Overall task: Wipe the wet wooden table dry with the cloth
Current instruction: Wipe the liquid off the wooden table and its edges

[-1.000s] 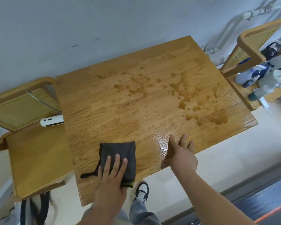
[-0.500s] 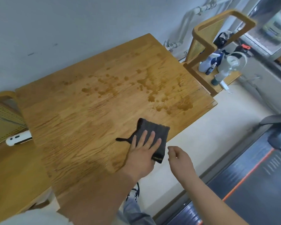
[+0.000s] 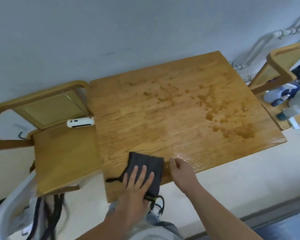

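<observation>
The wooden table (image 3: pixel 163 118) stands against a grey wall. Dark water spots (image 3: pixel 239 132) spread over its right half, and a glossy wet streak (image 3: pixel 182 151) lies near the front edge. A dark grey cloth (image 3: pixel 149 163) lies flat at the front edge, left of centre. My left hand (image 3: pixel 137 186) presses on it with straight, spread fingers. My right hand (image 3: pixel 182 174) rests on the front edge just right of the cloth, fingers loosely curled, holding nothing I can make out.
A wooden chair (image 3: pixel 62 153) stands against the table's left side with a white device (image 3: pixel 80 122) on its seat. Another chair (image 3: pixel 274 66) at the right holds spray bottles (image 3: pixel 284 103). Bags (image 3: pixel 47 217) sit on the floor at lower left.
My left hand has slid the cloth back left along the front edge. My right hand came down from the air onto the edge beside the cloth. The view swung back left.
</observation>
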Motion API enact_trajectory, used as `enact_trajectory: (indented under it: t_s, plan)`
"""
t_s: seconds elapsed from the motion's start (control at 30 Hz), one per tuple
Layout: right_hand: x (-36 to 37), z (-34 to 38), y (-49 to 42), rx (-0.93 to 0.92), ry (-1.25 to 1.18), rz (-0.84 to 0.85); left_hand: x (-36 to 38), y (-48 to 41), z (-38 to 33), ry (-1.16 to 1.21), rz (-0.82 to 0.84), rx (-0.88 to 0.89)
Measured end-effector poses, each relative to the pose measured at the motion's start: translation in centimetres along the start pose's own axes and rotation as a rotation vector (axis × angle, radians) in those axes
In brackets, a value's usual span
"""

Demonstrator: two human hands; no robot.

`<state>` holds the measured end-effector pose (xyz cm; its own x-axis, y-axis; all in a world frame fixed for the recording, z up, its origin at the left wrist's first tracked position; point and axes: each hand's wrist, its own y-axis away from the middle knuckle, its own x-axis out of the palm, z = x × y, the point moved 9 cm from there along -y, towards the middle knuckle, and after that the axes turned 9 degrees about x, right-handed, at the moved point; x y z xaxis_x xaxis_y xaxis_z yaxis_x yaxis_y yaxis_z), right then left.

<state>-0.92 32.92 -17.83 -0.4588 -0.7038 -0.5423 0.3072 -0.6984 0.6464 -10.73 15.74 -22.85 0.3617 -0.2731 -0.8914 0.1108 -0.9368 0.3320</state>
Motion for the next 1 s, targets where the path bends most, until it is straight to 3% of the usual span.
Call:
enact_trajectory:
  t_s: [0.07, 0.1, 0.17, 0.23, 0.27, 0.37, 0.47, 0.57, 0.63, 0.77, 1.0]
  plan:
    - [1.3, 0.6, 0.1, -0.036, 0.083, -0.002, -1.3, -0.1, 0.9, -0.086, 0.017, 0.244]
    - [1.7, 1.0, 0.2, -0.057, 0.121, -0.014, -2.1, -0.3, 2.5, -0.099, 0.076, 0.263]
    - [2.4, 2.1, 0.5, -0.11, 0.219, -0.048, -3.4, -0.9, 6.3, -0.089, 0.106, 0.077]
    - [3.0, 3.6, 0.8, -0.158, 0.32, -0.09, -4.2, -0.3, 7.9, 0.004, 0.003, -0.211]
    - [3.5, 4.5, 0.9, -0.196, 0.352, -0.1, -3.6, 0.0, 7.2, 0.063, -0.009, -0.259]
    - [6.4, 7.9, 1.8, -0.432, 0.45, -0.054, -2.7, 0.6, 4.5, 0.191, -0.002, -0.099]
    - [10.8, 8.5, 2.0, -0.565, 0.628, 0.117, -5.4, 2.0, 7.5, 0.321, -0.089, -0.029]
    - [14.5, 6.6, 1.7, -0.511, 0.838, 0.222, -9.0, 5.1, 12.8, 0.353, -0.274, -0.213]
    - [15.4, 6.2, 1.6, -0.511, 0.944, 0.138, -10.7, 6.2, 14.2, 0.363, -0.324, -0.238]
    - [18.0, 5.2, -0.4, -0.428, 0.963, -0.003, -10.9, 5.8, 17.0, 0.423, -0.233, -0.254]
    - [20.1, 13.2, -3.4, -0.11, 0.894, 0.057, -11.2, 3.8, 24.2, 0.415, -0.044, -0.206]
